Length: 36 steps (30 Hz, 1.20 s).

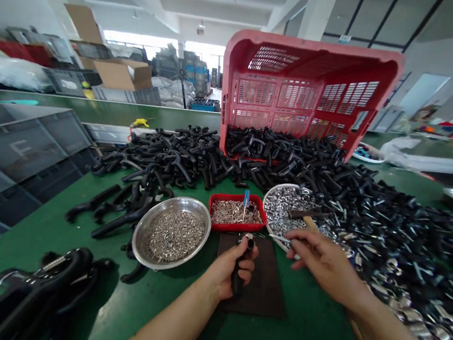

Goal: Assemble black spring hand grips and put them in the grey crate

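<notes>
Your left hand is closed in a full fist round a black handle, standing it upright on the dark mat at lower centre of the frame. Its metal-tipped top pokes out just above your thumb. Your right hand, right of centre, is mostly closed, pinching a thin metal pin between thumb and fingers. The pin's tip points left toward the top of the handle but is not touching it.

The main risk, as I judge it, is to your left thumb: it sits right beside the handle's top, so a pin that slips off the metal could jab it. The handle stands only on its lower end, so a sideways push from the pin could tip it in your fist and leave the pin going in crooked.

Watch your right forearm too. It hangs over the edge of the plate of shiny parts, where a hammer lies across the heap; a careless sweep could knock either onto the table. The red tray and the steel bowl sit just beyond the mat, near enough for an elbow or a dropped handle to spill them. A dropped pin would be hard to find among the pile of black handles and loose metal at right
</notes>
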### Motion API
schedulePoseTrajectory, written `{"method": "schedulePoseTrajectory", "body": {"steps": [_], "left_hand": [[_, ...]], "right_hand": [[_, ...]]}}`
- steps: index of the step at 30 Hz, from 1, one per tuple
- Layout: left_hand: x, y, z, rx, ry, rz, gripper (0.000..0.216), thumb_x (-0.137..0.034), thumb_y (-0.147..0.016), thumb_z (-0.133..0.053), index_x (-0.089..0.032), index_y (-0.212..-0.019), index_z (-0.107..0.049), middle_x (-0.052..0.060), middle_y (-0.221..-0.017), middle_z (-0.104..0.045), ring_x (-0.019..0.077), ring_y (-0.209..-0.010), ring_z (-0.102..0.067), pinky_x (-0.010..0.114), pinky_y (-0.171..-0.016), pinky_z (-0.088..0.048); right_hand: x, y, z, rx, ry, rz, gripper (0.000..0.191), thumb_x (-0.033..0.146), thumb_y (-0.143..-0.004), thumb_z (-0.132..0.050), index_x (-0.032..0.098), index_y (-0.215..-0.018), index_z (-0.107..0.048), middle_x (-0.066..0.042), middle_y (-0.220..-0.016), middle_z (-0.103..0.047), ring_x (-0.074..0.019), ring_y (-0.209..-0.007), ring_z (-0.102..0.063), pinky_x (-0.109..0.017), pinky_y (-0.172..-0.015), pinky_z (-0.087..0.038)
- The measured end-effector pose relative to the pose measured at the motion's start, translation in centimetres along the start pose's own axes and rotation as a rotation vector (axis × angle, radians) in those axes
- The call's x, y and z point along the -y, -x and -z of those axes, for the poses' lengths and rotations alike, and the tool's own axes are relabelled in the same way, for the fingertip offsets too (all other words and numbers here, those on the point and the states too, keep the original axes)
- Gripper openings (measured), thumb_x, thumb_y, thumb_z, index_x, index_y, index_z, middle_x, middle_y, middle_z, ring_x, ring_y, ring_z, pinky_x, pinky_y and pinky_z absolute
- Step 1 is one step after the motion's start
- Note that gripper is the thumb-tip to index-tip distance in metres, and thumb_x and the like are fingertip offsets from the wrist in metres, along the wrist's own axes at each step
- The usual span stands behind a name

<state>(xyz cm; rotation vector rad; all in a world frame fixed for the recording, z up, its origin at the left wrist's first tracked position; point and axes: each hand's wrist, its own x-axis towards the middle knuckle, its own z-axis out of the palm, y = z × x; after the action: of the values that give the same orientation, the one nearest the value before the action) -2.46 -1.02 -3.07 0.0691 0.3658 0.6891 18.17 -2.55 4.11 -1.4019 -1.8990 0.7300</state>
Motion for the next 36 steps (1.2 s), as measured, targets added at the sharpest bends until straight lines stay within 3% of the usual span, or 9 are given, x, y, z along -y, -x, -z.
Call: {"method": "schedulePoseTrajectory", "body": {"steps": [4,6,9,13,19,24,30,36], "left_hand": [[0.0,0.1,0.4,0.046,-0.006,0.002,0.030,-0.039,-0.078,-0.057,-0.010,-0.084,-0.054,-0.003,-0.066,-0.045,-0.0020,-0.042,-0.030,0.006,-0.034,-0.024],[0.0,0.1,0.6,0.056,-0.021,-0.014,0.030,-0.041,-0.078,-0.056,-0.011,-0.085,-0.054,-0.003,-0.066,-0.043,-0.0018,-0.042,-0.029,0.006,-0.034,-0.024],[-0.1,0.1,0.6,0.071,-0.052,-0.067,0.029,-0.041,-0.077,-0.058,-0.013,-0.085,-0.053,-0.003,-0.067,-0.042,-0.0016,-0.043,-0.027,0.006,-0.035,-0.023],[0.1,0.1,0.4,0.082,-0.147,-0.165,0.032,-0.038,-0.070,-0.066,-0.013,-0.084,-0.053,-0.002,-0.071,-0.044,-0.0010,-0.045,-0.028,0.007,-0.036,-0.022],[0.2,0.6,0.8,0.118,-0.290,-0.294,0.037,-0.039,-0.060,-0.073,-0.015,-0.076,-0.051,-0.007,-0.054,-0.032,0.0015,-0.043,-0.027,0.011,-0.039,-0.024],[-0.8,1.4,1.3,0.154,-0.360,-0.305,0.046,-0.047,-0.053,-0.075,-0.015,-0.077,-0.052,-0.005,-0.057,-0.038,0.0017,-0.042,-0.026,0.014,-0.039,-0.022],[-1.3,1.9,1.6,0.130,-0.558,-0.287,0.057,-0.058,-0.038,-0.075,-0.015,-0.063,-0.046,-0.003,-0.058,-0.040,0.0059,-0.049,-0.037,0.019,-0.043,-0.029],[-1.9,1.6,1.0,0.293,-0.700,-0.334,0.047,-0.048,-0.054,-0.074,-0.013,-0.075,-0.051,-0.002,-0.062,-0.047,0.0024,-0.043,-0.035,0.016,-0.038,-0.023]], "right_hand": [[3.4,-0.6,-3.7,0.142,-0.056,0.032,0.023,0.031,-0.084,-0.041,0.019,-0.096,-0.057,-0.005,-0.092,-0.057,-0.0079,-0.054,-0.058,-0.022,-0.048,-0.052],[3.7,-0.9,-4.0,0.149,-0.006,0.025,0.023,0.029,-0.084,-0.041,0.020,-0.095,-0.059,-0.005,-0.091,-0.058,-0.0068,-0.050,-0.057,-0.022,-0.045,-0.051],[3.9,-1.2,-3.4,0.126,0.058,0.074,0.022,0.027,-0.084,-0.042,0.022,-0.096,-0.060,-0.005,-0.091,-0.060,-0.0097,-0.058,-0.060,-0.022,-0.047,-0.051],[4.5,-1.1,-3.7,0.027,0.234,0.223,0.019,0.023,-0.083,-0.045,0.022,-0.094,-0.060,-0.005,-0.088,-0.062,-0.0157,-0.075,-0.061,-0.030,-0.064,-0.053],[4.5,0.1,-7.3,-0.276,0.420,0.501,0.023,0.019,-0.082,-0.047,0.018,-0.103,-0.058,-0.009,-0.098,-0.063,-0.0184,-0.090,-0.059,-0.033,-0.077,-0.051],[4.5,1.5,-8.2,-0.241,0.471,0.728,0.039,0.010,-0.081,-0.045,0.018,-0.119,-0.050,-0.011,-0.108,-0.060,-0.0201,-0.104,-0.054,-0.033,-0.084,-0.049],[6.6,2.9,-7.9,-0.310,0.597,0.754,0.029,0.011,-0.078,-0.048,0.017,-0.104,-0.058,-0.010,-0.087,-0.067,-0.0208,-0.077,-0.062,-0.030,-0.061,-0.055],[5.2,2.8,-8.4,-0.431,0.587,0.603,0.020,0.012,-0.079,-0.046,0.014,-0.097,-0.055,-0.009,-0.080,-0.063,-0.0176,-0.076,-0.060,-0.029,-0.064,-0.052]]}}
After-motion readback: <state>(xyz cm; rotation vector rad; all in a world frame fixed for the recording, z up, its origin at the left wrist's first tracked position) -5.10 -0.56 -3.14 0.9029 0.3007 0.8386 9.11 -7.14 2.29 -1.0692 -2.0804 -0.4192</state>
